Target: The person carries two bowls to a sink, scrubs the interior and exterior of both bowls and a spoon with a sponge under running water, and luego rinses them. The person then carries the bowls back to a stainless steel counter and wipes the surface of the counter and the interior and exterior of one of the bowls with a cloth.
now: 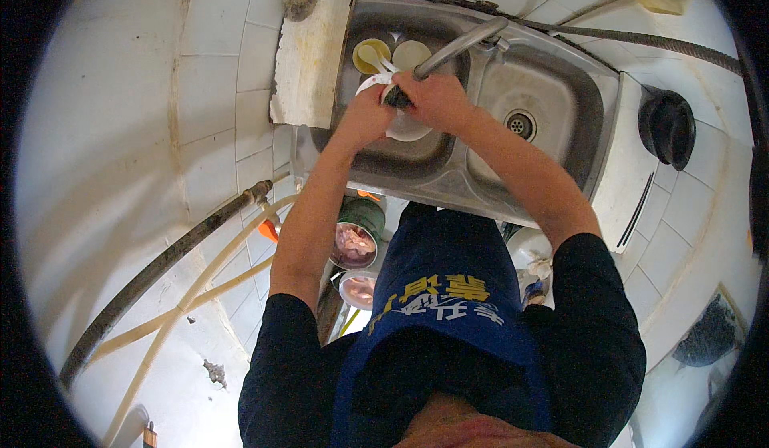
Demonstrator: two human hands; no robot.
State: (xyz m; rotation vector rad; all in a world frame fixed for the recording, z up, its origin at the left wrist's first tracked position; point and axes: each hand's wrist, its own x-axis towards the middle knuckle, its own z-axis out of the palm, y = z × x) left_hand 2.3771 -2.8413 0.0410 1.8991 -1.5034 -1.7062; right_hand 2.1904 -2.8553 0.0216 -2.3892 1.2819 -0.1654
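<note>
Both hands meet over the left basin (408, 163) of a double stainless steel sink. My left hand (371, 116) grips a white dish with red spots (373, 81), mostly covered by the fingers. Curled fingers of my right hand (437, 98) press against a dark item (395, 96) between the hands, possibly a scrubbing pad. Just under the hands shows a white bowl (410, 128). Farther back in the basin are a yellow bowl (363, 63), a white spoon (378, 57) and a pale round bowl (411, 53). The metal faucet spout (459, 48) reaches over my right hand.
A drain (520, 125) lies in the right basin. A worn white board (309, 57) flanks the sink's left side; a black pan-like object (667, 128) and black chopsticks (635, 211) are at the right. Below stand containers of pinkish food (354, 245). Hoses (195, 298) cross at the left.
</note>
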